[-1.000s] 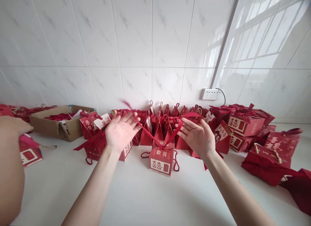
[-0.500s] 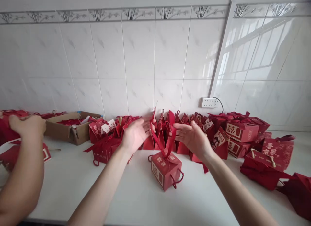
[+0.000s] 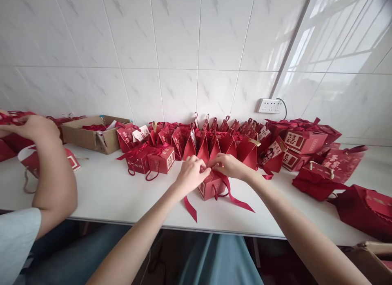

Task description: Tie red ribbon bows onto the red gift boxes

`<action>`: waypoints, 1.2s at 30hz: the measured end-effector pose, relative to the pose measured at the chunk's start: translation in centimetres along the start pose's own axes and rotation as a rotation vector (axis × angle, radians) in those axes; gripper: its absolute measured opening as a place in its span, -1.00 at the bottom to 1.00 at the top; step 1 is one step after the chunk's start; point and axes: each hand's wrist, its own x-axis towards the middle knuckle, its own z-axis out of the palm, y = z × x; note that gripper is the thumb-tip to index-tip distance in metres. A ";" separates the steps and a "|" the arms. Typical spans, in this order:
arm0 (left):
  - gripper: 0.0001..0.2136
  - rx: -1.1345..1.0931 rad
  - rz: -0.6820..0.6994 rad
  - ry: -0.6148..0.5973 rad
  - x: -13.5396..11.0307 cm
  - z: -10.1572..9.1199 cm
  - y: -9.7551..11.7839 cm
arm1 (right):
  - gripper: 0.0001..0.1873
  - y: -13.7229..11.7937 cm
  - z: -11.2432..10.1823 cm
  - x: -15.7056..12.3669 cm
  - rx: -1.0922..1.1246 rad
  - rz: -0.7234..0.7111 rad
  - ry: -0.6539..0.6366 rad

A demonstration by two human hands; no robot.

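Observation:
A small red gift box (image 3: 212, 189) with cord handles stands on the white table before me. My left hand (image 3: 193, 173) is closed at the top of the box, fingertips pinched on its red ribbon. From the right, my right hand (image 3: 227, 165) pinches the same ribbon (image 3: 237, 201), and the two hands nearly meet over the lid. One ribbon tail hangs toward the table's front edge on the left, the other trails to the right. The knot area is hidden behind my fingers. Two red boxes (image 3: 162, 159) with cord loops sit to the left of my hands.
Rows of red pointed boxes (image 3: 202, 145) line the wall. Stacked red boxes (image 3: 301, 142) and red bags (image 3: 364, 207) fill the right side. At the left are an open cardboard box (image 3: 88, 139) and a co-worker's arm (image 3: 53, 166) over red packaging. A power strip (image 3: 270, 105) is on the wall.
Both hands have come down and together onto the box top. The ribbon ends, held upright before, now drape to either side. My view has tilted downward.

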 end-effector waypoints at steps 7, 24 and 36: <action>-0.88 0.111 -0.065 -0.065 0.0 1.5 0.3 | -0.86 0.2 0.9 -0.3 -0.182 0.010 -0.043; -0.93 0.066 -0.001 0.020 -0.2 2.4 -0.4 | -0.90 0.7 1.6 -1.2 0.001 -0.043 0.062; -0.96 -0.057 0.141 -0.096 -2.8 -0.7 -1.2 | -0.90 -3.1 2.7 -3.3 0.168 0.053 0.017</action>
